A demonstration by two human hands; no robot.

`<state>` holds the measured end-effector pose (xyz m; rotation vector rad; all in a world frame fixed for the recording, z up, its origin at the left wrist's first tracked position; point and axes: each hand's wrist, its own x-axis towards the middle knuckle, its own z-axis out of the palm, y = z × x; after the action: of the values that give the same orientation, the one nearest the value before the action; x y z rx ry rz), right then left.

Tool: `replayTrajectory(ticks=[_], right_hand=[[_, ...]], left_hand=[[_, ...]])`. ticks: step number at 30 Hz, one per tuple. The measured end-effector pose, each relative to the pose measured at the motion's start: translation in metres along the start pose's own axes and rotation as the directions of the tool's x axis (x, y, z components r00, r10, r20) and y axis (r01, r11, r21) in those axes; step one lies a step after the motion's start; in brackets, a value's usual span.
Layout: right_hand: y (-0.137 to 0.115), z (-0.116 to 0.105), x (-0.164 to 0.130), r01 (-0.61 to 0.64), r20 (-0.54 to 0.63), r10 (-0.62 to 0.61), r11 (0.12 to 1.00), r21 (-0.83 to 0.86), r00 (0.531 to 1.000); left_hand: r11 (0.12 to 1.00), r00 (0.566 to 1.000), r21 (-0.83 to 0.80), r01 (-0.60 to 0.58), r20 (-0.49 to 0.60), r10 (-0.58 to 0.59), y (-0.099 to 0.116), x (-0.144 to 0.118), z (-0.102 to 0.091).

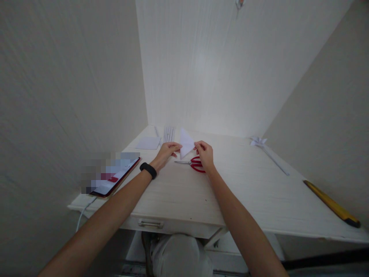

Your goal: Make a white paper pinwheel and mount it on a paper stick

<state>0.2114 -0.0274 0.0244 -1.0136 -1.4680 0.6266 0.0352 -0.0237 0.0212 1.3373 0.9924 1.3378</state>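
Between my two hands is a sheet of white paper (186,144) folded into a triangle, held a little above the desk. My left hand (170,149), with a black band on its wrist, pinches the triangle's left edge. At the right-hand corner, the fingers of my right hand (204,151) are closed on the paper. Just below it, red-handled scissors (196,164) lie on the desk, blades pointing left; my right wrist partly covers the handles.
White paper squares (148,143) and several thin paper strips (169,134) lie at the back left. A phone or tablet (118,177) with a cable leans at left. A paper pinwheel (258,141) on a stick and a yellow-black cutter (331,203) lie right. Walls enclose the desk (253,200).
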Motion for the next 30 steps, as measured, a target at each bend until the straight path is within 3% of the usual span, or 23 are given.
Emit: replayTrajectory(ticks=[5,23,30], right_hand=[[-0.0019,-0.0016,0.0005,-0.026,-0.032,0.027,0.999,0.034,0.999],[-0.0031,-0.0008,0.0001,0.01,-0.052,-0.007,0.998,0.059,0.999],[-0.0018,-0.0017,0.0014,0.003,-0.101,0.006,0.996,0.091,0.995]], left_hand=[[0.999,0.998,0.049,-0.017,0.059,0.014,-0.0055,0.0006,-0.0021],[0.997,0.997,0.076,0.018,0.075,-0.023,-0.0032,-0.0009,0.0002],[0.994,0.988,0.102,0.044,0.145,-0.059,-0.0065,0.0001,0.0007]])
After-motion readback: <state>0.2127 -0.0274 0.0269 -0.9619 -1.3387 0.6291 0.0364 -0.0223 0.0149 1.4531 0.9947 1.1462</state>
